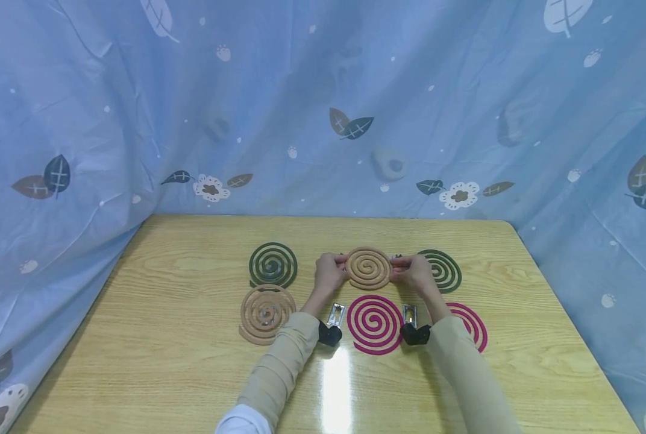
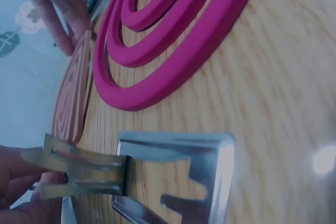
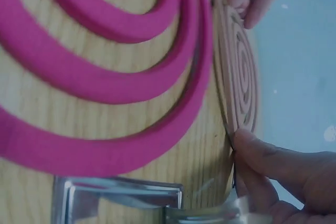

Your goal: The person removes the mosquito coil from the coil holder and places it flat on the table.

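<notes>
My left hand (image 1: 329, 272) pinches the left edge of a tan mosquito coil (image 1: 367, 265). At the opposite edge my right hand (image 1: 417, 275) pinches the same coil between thumb and fingers. Seen from the side in the right wrist view, the tan coil (image 3: 243, 77) tilts up from the wooden table. A pink mosquito coil (image 1: 375, 324) lies flat in front of it, between my wrists. One metal coil stand (image 1: 336, 313) is left of the pink coil, its bent tab rising in the left wrist view. Another metal stand (image 1: 410, 314) is on the right.
On the left, a green coil (image 1: 252, 263) lies behind another tan coil (image 1: 244, 313), with shiny pieces at their centres. On the right, another green coil (image 1: 457, 274) and a second pink coil (image 1: 482, 333) are partly covered by my right arm. A blue curtain (image 1: 301, 120) hangs behind the table.
</notes>
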Available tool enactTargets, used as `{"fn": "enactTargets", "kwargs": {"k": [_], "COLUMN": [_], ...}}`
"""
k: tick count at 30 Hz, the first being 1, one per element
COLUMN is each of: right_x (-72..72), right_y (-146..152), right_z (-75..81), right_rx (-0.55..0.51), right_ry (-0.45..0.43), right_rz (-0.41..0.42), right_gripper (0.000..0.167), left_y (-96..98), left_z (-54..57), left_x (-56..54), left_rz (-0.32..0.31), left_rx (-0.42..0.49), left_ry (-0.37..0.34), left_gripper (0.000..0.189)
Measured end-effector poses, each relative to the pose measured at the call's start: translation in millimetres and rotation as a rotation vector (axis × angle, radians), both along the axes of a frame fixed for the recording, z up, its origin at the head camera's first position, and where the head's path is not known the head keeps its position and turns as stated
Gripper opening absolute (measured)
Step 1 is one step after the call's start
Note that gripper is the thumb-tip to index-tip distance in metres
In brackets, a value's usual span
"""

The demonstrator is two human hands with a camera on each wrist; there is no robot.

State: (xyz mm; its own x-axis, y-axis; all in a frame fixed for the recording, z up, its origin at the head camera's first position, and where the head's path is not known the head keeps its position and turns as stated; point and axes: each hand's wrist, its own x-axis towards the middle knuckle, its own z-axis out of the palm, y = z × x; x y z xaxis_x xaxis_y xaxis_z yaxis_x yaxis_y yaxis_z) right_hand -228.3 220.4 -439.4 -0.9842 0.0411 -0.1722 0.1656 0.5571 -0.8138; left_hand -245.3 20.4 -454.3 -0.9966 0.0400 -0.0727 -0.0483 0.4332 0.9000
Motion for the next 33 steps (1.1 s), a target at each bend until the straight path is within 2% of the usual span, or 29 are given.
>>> {"fn": "enactTargets", "kwargs": {"k": [5,9,13,16,19,21,27,33], "right_x": [0.8,6.1,16.1,26.1,37.2,45.9,70.0,89.9], "right_y": [-4,-3,1,3,-1,-6,-23,-46], "right_z": [1.7,6.6,13.0,16.1,16.9,16.8,12.2,3.8], "right_rx": [0.119,0.124,0.027,-0.093,-0.184,-0.222,-0.351,-0.428], "right_ry": [0.046,0.038,0.051,0.101,0.171,0.217,0.246,0.288], "right_rz": [0.002,-0.014,-0.026,0.012,0.065,0.083,0.067,0.093], "right_gripper": [0.033,0.037,0.041,0.043,0.044,0.044,0.044,0.041], "left_y": [1.1,-1.9,-9.3,-19.0,-32.0,-42.5,-72.3,-101.3], "left_z": [3.0,7.1,17.8,26.8,33.1,33.7,29.5,25.1], "left_x": [3.8,8.3,13.1,20.8,33.6,42.3,65.4,86.4], "left_rz": [0.017,0.0,-0.095,-0.189,-0.246,-0.274,-0.277,-0.263], "left_rx": [-0.025,0.02,0.147,0.236,0.268,0.279,0.335,0.295], "left_ry": [0.032,0.084,0.134,0.126,0.107,0.119,0.141,0.124], "left_gripper": [0.038,0.037,0.039,0.043,0.045,0.046,0.044,0.044]}}
